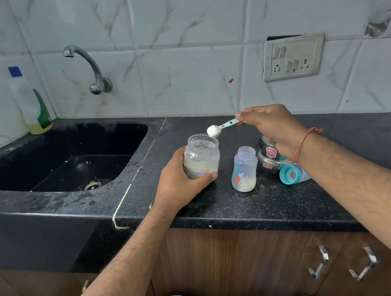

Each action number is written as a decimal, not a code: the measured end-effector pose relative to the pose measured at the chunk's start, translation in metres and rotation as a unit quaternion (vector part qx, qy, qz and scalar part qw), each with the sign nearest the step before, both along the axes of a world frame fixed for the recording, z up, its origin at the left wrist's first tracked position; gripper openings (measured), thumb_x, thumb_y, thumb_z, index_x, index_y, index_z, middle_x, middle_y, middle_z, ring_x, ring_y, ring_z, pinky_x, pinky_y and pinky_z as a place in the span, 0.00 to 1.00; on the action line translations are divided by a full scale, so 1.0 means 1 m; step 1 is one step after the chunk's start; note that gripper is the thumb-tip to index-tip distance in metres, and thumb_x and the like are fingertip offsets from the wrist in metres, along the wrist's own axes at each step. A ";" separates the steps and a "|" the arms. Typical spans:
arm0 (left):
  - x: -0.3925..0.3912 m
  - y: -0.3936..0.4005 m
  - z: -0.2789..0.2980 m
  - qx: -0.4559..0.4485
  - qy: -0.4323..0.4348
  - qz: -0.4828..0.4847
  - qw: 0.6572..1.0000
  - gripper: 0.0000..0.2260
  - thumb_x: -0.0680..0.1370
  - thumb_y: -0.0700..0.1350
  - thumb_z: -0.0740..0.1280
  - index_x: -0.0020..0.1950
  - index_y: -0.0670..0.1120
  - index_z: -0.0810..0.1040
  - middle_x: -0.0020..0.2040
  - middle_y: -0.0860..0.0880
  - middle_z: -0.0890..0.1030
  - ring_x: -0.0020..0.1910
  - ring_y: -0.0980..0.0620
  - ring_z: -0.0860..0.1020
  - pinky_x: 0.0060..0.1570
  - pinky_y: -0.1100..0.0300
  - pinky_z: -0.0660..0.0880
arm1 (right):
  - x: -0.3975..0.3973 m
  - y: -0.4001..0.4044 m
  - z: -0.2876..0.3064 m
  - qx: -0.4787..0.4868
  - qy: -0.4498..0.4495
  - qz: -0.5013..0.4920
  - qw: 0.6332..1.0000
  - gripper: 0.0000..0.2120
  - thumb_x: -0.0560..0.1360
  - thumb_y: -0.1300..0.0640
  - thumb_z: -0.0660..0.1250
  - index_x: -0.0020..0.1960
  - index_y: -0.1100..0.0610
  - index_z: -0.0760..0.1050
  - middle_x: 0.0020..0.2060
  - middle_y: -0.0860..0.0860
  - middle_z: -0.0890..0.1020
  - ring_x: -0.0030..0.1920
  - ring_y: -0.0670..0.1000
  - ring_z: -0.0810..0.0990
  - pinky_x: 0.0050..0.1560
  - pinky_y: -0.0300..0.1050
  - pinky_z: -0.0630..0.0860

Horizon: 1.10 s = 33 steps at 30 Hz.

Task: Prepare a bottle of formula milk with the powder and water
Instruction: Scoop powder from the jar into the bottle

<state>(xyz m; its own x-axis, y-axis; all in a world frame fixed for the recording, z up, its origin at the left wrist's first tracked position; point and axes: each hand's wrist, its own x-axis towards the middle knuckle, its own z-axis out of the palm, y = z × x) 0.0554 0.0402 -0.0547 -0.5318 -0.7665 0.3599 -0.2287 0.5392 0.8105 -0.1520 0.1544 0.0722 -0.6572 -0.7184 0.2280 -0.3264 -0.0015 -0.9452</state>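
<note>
Formula powder sits heaped in the small blue scoop [223, 127] that your right hand [271, 128] pinches by the handle end, fingers pressed together on it. The scoop's bowl hangs just above the open mouth of the powder jar [201, 158]. Your left hand [181, 182] is wrapped around this jar, thumb across its front, and keeps it upright on the black surface [222, 209], near the front edge. Just to the right of the jar stands the baby bottle [244, 169], open and upright, with some white powder at its bottom. Behind the bottle, partly hidden by your right wrist, is a small steel container [271, 160]. The bottle's blue cap [290, 174] lies on its side near it. The sink [71, 159] is well apart, on the left.
</note>
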 end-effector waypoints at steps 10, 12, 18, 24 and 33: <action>-0.005 -0.003 0.004 0.019 -0.020 0.027 0.999 0.45 0.72 0.60 0.83 0.83 0.56 0.66 0.71 0.60 0.79 0.69 0.56 0.79 0.66 0.58 0.74 | -0.019 0.036 0.002 0.010 -0.003 -0.037 0.999 0.10 0.75 0.48 0.78 0.45 0.55 0.88 0.56 0.48 0.85 0.58 0.49 0.79 0.49 0.41 0.73; -0.003 0.000 0.005 0.021 -0.009 0.048 0.999 0.52 0.73 0.61 0.82 0.89 0.52 0.57 0.83 0.55 0.69 0.80 0.54 0.69 0.77 0.54 0.68 | -0.021 0.046 0.002 0.008 -0.008 -0.036 0.999 0.08 0.76 0.49 0.78 0.43 0.54 0.87 0.52 0.47 0.86 0.54 0.49 0.80 0.51 0.42 0.74; 0.001 0.020 0.004 -0.230 0.140 0.086 0.959 0.36 0.80 0.43 0.77 0.84 0.43 0.65 0.77 0.45 0.70 0.75 0.47 0.71 0.78 0.53 0.69 | -0.029 0.074 0.003 0.010 -0.015 -0.057 0.998 0.06 0.76 0.51 0.77 0.45 0.53 0.87 0.54 0.51 0.86 0.54 0.48 0.81 0.49 0.39 0.73; -0.031 0.063 0.000 -0.205 0.083 -0.077 0.972 0.36 0.80 0.47 0.78 0.84 0.47 0.65 0.77 0.54 0.67 0.67 0.56 0.76 0.67 0.68 0.72 | -0.033 0.101 0.006 0.026 -0.024 -0.062 0.997 0.09 0.78 0.51 0.75 0.52 0.56 0.86 0.43 0.44 0.83 0.44 0.41 0.75 0.53 0.44 0.69; -0.064 0.057 0.004 0.000 -0.017 -0.093 0.996 0.39 0.75 0.56 0.83 0.81 0.51 0.70 0.73 0.59 0.78 0.69 0.60 0.78 0.76 0.55 0.75 | -0.037 0.115 0.002 0.039 -0.035 -0.073 0.996 0.09 0.78 0.47 0.75 0.51 0.53 0.87 0.48 0.43 0.84 0.49 0.42 0.75 0.58 0.54 0.74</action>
<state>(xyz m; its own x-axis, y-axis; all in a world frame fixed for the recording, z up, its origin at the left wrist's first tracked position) -0.0083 0.0975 -0.0504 -0.6762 -0.6545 0.3382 -0.1534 0.5741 0.8043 -0.1888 0.2690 0.0742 -0.7680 -0.6281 0.1253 -0.2512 0.1155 -0.9610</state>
